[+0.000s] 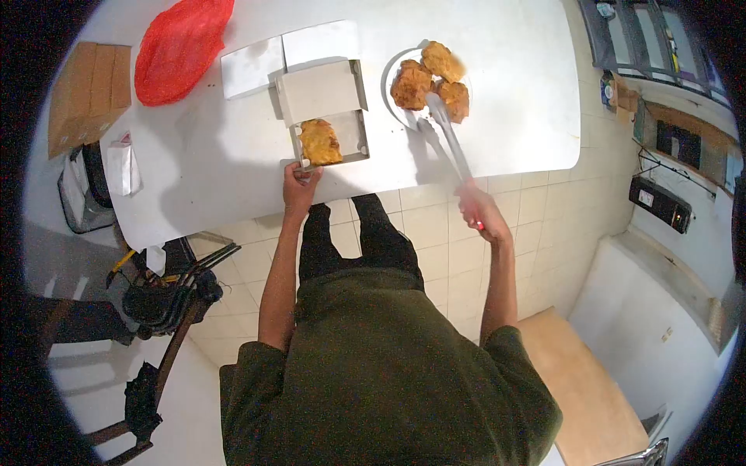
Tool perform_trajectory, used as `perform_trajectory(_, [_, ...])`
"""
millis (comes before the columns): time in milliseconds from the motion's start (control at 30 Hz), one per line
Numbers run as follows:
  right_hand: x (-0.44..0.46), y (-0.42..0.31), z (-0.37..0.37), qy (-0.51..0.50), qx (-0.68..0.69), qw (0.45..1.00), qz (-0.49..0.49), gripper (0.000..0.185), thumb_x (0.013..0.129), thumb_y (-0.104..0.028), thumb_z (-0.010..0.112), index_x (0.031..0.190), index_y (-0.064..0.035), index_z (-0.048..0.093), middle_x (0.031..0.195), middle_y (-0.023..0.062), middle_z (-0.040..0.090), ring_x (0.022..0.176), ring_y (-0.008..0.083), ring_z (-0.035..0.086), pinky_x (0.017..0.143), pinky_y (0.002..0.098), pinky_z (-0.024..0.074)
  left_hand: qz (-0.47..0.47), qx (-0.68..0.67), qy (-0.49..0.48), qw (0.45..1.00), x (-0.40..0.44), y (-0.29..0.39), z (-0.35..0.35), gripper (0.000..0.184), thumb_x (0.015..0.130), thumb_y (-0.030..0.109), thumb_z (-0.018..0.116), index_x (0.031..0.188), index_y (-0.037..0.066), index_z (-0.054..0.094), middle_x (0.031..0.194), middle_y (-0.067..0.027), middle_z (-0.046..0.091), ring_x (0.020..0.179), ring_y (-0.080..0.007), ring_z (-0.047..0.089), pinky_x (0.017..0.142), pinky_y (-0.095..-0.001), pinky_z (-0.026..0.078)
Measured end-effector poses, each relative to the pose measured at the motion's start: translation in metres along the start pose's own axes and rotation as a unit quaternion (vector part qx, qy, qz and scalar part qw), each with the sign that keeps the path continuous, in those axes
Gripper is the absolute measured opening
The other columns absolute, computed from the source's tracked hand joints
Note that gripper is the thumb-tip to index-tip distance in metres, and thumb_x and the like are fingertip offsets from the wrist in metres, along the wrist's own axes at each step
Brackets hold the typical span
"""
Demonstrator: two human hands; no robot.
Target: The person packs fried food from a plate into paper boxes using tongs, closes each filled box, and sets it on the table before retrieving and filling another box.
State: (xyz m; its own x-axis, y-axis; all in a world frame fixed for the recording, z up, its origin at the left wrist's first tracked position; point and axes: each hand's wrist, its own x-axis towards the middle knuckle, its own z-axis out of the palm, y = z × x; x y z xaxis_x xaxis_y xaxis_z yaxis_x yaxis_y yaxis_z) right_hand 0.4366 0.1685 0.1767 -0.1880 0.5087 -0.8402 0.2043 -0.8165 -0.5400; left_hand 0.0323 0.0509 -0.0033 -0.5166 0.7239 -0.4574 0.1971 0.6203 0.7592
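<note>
My right hand (481,211) is closed round the handle end of metal tongs (452,141), blurred a little. The tips of the tongs reach the pieces of fried chicken (412,84) on a white plate (394,68); whether they grip a piece I cannot tell. My left hand (301,186) pinches the near left corner of an open cardboard box (354,160). Inside that box lies one golden fried piece (320,143), against the left side. The box's lid (322,89) is folded back, away from me.
Two closed white boxes (320,45) lie behind the open one on the white table (521,93). A red plastic bag (180,50) is at the far left, near a brown carton (89,97). A white packet (122,167) sits at the table's left edge, with chairs (159,303) below.
</note>
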Motion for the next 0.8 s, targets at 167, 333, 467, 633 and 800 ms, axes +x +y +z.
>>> perform_trajectory(167, [0.017,0.001,0.031,0.005,0.036,0.999,-0.023,0.054,0.096,-0.054,0.056,0.108,-0.0015,0.061,0.067,-0.0011,0.052,0.048,0.0054,0.045,0.04,0.0204,0.032,-0.024,0.018,-0.003,1.0,-0.003,0.014,-0.003,0.06,0.082,0.029,0.082,0.123,0.0,0.049,0.089,-0.0049,0.061,0.078,-0.0132,0.057,0.071,-0.0291,0.05])
perform_trajectory(333, [0.033,0.01,0.038,0.015,0.049,0.998,-0.021,0.051,0.098,-0.052,0.054,0.108,-0.0026,0.061,0.068,-0.0012,0.052,0.049,0.0061,0.046,0.041,0.0206,0.0325,-0.012,0.006,0.011,1.0,-0.007,0.027,-0.005,0.062,0.082,0.032,0.082,0.123,-0.002,0.049,0.09,-0.0068,0.061,0.079,-0.016,0.058,0.073,-0.0306,0.051])
perform_trajectory(467, [0.048,0.018,0.048,0.005,0.09,0.995,-0.045,0.049,0.099,-0.05,0.052,0.11,-0.0033,0.061,0.072,-0.0001,0.054,0.05,0.0065,0.047,0.041,0.021,0.0343,-0.046,0.012,0.004,0.999,-0.006,0.025,-0.005,0.069,0.078,0.042,0.084,0.123,0.001,0.051,0.092,-0.0075,0.063,0.082,-0.0167,0.06,0.076,-0.0318,0.052])
perform_trajectory(633, [0.081,0.042,0.056,0.001,0.117,0.991,-0.062,0.045,0.099,-0.049,0.053,0.107,-0.0055,0.061,0.07,-0.0004,0.055,0.049,0.0063,0.047,0.041,0.0207,0.0363,-0.024,-0.02,0.016,0.999,-0.006,0.012,-0.003,0.07,0.078,0.042,0.084,0.123,0.001,0.051,0.093,-0.0079,0.064,0.079,-0.0161,0.059,0.073,-0.0302,0.051])
perform_trajectory(800, [0.095,0.053,0.064,0.011,0.139,0.989,-0.048,0.04,0.099,-0.046,0.056,0.102,-0.0068,0.06,0.066,-0.0015,0.054,0.045,0.0053,0.045,0.038,0.0202,0.0333,-0.023,-0.016,0.022,0.999,-0.003,0.006,-0.001,0.07,0.077,0.041,0.084,0.123,0.001,0.051,0.09,-0.006,0.062,0.077,-0.0149,0.058,0.071,-0.0296,0.05])
